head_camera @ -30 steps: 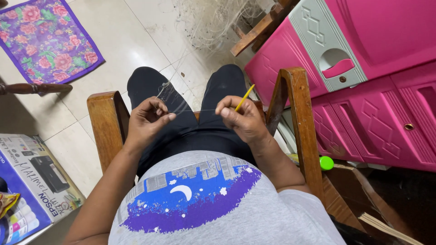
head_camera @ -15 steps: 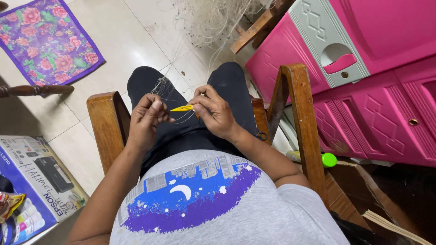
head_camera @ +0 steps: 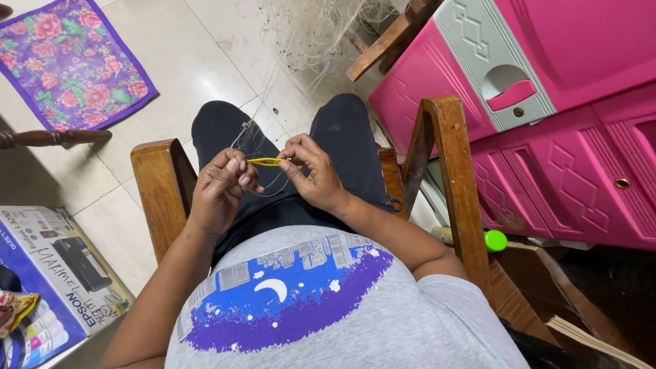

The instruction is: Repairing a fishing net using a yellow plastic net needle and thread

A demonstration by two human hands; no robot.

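Note:
I sit in a wooden chair point(head_camera: 156, 179) with my hands over my lap. My right hand point(head_camera: 313, 174) pinches a thin yellow netting needle point(head_camera: 265, 161), held level and pointing left. My left hand point(head_camera: 220, 188) grips fine, pale fishing net mesh point(head_camera: 254, 142) right at the needle's tip, fingers curled. The two hands nearly touch. Thin net strands run from my lap up to a bunched heap of net point(head_camera: 321, 31) on the floor ahead.
A pink plastic cabinet point(head_camera: 547, 116) stands close on the right, beside the chair's right arm point(head_camera: 451, 171). A floral purple mat point(head_camera: 72, 65) lies far left on the tiled floor. A printer box point(head_camera: 48, 273) sits at the lower left. A green-capped bottle point(head_camera: 490, 240) lies by the chair.
My right hand swung the yellow needle from upright on the right down to level and moved left, meeting my left hand at the mesh.

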